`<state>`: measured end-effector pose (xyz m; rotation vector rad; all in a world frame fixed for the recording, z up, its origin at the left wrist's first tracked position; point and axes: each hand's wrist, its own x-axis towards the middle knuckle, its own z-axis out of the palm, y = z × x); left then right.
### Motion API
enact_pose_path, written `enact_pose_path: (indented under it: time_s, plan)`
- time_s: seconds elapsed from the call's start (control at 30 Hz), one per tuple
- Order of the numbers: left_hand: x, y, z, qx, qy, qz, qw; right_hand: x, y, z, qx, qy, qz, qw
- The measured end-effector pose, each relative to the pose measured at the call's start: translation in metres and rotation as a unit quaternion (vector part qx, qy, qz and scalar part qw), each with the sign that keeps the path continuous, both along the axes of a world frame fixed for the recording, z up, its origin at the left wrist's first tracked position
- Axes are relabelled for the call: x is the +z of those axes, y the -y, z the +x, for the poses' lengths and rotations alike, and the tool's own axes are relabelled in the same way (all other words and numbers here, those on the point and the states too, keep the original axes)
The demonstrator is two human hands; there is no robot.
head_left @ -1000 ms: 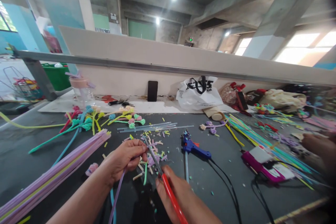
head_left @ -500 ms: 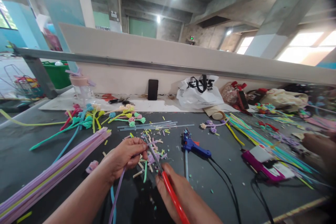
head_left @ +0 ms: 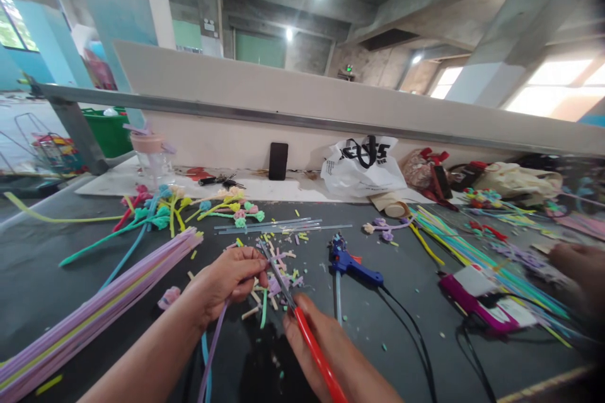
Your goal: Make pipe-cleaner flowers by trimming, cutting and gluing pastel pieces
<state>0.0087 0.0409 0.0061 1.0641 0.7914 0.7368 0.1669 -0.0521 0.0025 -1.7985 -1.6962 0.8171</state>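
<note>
Left hand (head_left: 239, 277) first: its fingertips were pinched together around a thin purple strip (head_left: 216, 343), which came out beneath my fingers and ran toward the near edge, where the view cut it off. Its other end was lost among my fingers. My right hand (head_left: 319, 337) was wrapped around red-handled scissors (head_left: 307, 332), the grip passing out of sight at the bottom and the grey blades pointing far and left, right beside my left fingertips. I could not tell whether the blades were parted, or whether they met the strip.

Beyond the blades, on the dark bench (head_left: 368, 327), lay a heap of small cut scraps (head_left: 286, 280), partly covered by my hands and too jumbled to sort. Near my left forearm a blue strip (head_left: 206, 356) also ran off the bottom. Farther left lay a bundle of purple and yellow stems (head_left: 104, 308), its near end cut off by the left edge. Right of the scraps was a blue glue gun (head_left: 354, 266), with a clear stick (head_left: 338, 299) coming from under it. At the far right edge another person's hand (head_left: 574, 264) was blurred and dark; what it held, if anything, I could not make out.
</note>
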Motion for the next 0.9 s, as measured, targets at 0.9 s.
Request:
enact_pose_path:
  time_s: [0.9]
  plan:
    - [0.001,0.001,0.001,0.002,0.000,0.002,1.000,0.010,0.001,0.003,0.013,-0.018,0.005,1.000]
